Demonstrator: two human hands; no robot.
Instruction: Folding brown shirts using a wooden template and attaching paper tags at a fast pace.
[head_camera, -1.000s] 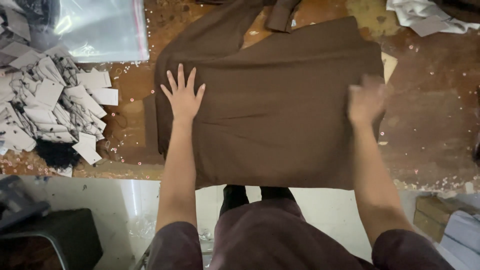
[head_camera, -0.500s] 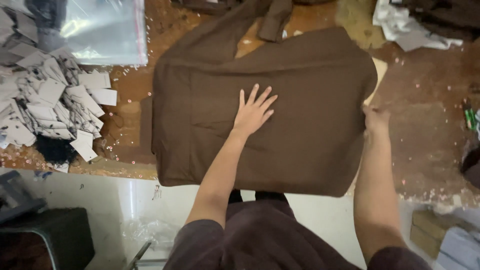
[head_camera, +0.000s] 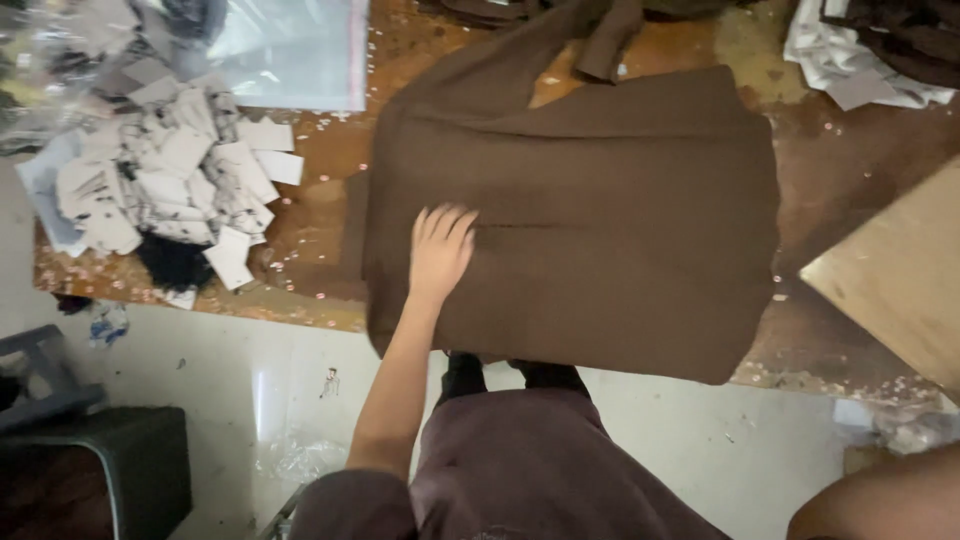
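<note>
Brown folded garment lies under left hand, grip flat open, holding nothing

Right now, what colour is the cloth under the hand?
Plain dark brown folded cloth, under the left hand; head view.

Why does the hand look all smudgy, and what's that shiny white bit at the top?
In the head view, the left hand on the brown folded cloth is motion-blurred, its fingers smeared; the clear plastic bag up top throws back white glare; the pile of paper tags looks soft too; the pale floor shows a faint sheen.
</note>
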